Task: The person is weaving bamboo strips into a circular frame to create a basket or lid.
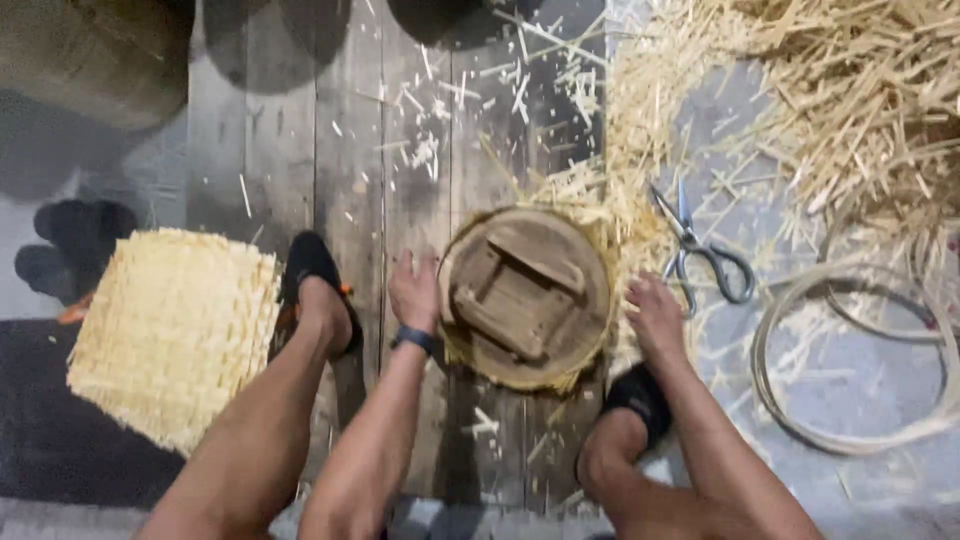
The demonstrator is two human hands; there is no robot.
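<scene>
A round wooden mould (526,296) with crossed wooden blocks on top lies on the plank floor, with woven bamboo strips poking out around its edge. My left hand (414,290) rests against the mould's left rim, fingers spread. My right hand (654,314) presses at its right rim, on the bamboo weave there. A dark band circles my left wrist. Neither hand grips a tool.
Scissors (698,250) lie just right of the mould. Coiled bamboo hoops (850,360) sit at the right, a heap of bamboo strips (850,110) at the top right. A woven bamboo basket (175,335) lies at the left. My feet in black shoes flank the mould.
</scene>
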